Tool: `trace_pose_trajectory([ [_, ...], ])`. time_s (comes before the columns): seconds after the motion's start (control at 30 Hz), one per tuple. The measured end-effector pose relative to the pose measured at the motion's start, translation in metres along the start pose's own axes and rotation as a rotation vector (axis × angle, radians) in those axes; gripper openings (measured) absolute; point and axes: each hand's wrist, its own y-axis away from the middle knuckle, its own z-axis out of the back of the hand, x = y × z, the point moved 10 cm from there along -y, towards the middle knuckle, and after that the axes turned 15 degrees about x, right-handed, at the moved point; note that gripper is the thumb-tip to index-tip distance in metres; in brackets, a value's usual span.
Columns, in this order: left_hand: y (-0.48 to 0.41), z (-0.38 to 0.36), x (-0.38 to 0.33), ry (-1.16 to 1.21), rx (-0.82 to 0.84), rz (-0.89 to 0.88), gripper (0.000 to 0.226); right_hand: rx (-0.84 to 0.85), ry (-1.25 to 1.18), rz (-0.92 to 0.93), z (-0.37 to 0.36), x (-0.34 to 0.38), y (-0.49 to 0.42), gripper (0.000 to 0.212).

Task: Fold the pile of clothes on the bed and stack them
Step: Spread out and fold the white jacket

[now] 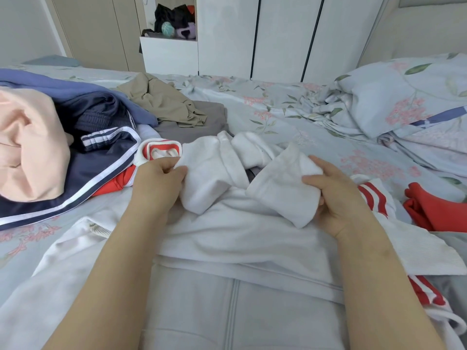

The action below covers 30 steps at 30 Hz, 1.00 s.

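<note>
White jacket [227, 238] cloth inside left fingers [169, 164], right fingers [328, 171]

Bedroom, with a bed set before a white wardrobe.
The bed [290, 114] wears a pale blue sheet printed with pink flowers and green leaves; a matching pillow [404, 97] lies at the right. Behind it stand tall white wardrobe doors [283, 36] with dark gaps, an open niche [151, 11] holding soft toys [177, 24], and beige panels [96, 29] at the left. The light is soft and even.
</note>
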Motion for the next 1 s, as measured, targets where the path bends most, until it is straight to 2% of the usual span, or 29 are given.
trace_pose_trajectory([
  [0.13, 0.000, 0.007, -0.009, 0.446, 0.060, -0.014, 0.017, -0.058, -0.191, 0.222, 0.011, 0.034, 0.013, 0.031],
  [0.2, 0.001, -0.002, -0.007, 0.751, 0.124, 0.019, 0.011, -0.048, -0.307, 0.188, 0.012, 0.027, 0.014, 0.020],
  [0.27, 0.005, -0.015, 0.000, 0.957, 0.172, 0.117, 0.028, -0.054, -0.342, 0.041, 0.011, 0.005, 0.008, 0.018],
  [0.33, 0.011, -0.029, 0.006, 0.929, 0.241, 0.234, 0.048, 0.016, -0.263, -0.126, 0.001, -0.015, 0.004, 0.027],
  [0.4, 0.017, -0.041, 0.008, 0.912, 0.315, 0.310, 0.040, 0.123, -0.234, -0.221, -0.014, -0.024, 0.003, 0.021],
  [0.47, 0.022, -0.046, 0.013, 0.881, 0.348, 0.364, 0.025, 0.135, -0.182, -0.243, -0.014, -0.027, 0.002, 0.016],
  [0.57, 0.022, -0.044, 0.019, 0.804, 0.335, 0.385, 0.014, -0.032, 0.089, -0.094, 0.012, -0.009, -0.003, 0.023],
  [0.63, 0.024, -0.040, 0.018, 0.780, 0.277, 0.359, 0.016, -0.118, 0.216, -0.002, 0.018, 0.004, 0.002, 0.026],
  [0.7, 0.024, -0.030, 0.017, 0.701, 0.204, 0.315, 0.021, -0.135, 0.273, 0.061, 0.013, 0.012, 0.012, 0.029],
  [0.8, 0.027, -0.017, -0.001, 0.652, 0.177, 0.224, 0.021, -0.120, 0.180, 0.151, 0.001, 0.027, 0.025, 0.032],
  [0.87, 0.038, -0.007, -0.023, 0.755, 0.226, 0.108, 0.028, -0.086, -0.002, 0.212, -0.005, 0.041, 0.040, 0.036],
  [0.93, 0.055, 0.004, -0.038, 0.902, 0.339, -0.012, 0.043, 0.086, -0.268, 0.316, -0.015, 0.056, 0.062, 0.045],
  [1.0, 0.083, 0.003, -0.052, 1.104, 0.599, -0.088, 0.052, 0.286, -0.393, 0.313, -0.032, 0.062, 0.093, 0.047],
])
